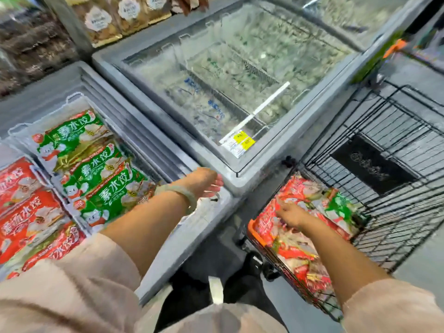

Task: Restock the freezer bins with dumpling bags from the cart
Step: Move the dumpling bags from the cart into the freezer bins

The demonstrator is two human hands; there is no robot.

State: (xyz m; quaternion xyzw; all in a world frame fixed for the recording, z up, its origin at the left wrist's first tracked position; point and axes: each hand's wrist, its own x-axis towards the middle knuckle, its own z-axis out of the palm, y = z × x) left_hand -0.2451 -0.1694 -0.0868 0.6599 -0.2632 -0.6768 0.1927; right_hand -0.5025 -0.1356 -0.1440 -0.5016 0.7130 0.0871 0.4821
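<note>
Where freezer (pixel 216 169) meets cart (pixel 384 188), L hand (pixel 206 183) open, R hand (pixel 290 213) flat on bags (pixel 312 200).

We wear soft, pale pink fleece sleeves (pixel 79 272) pushed up the forearms — a pale green bangle (pixel 185 193) on our left wrist.

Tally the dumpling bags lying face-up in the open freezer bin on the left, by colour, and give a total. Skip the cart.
Green bags: 3, stacked in one column
Red bags: 3 that can be told apart, in the column at the frame's left edge; more may be cut off
Total: 6
</note>
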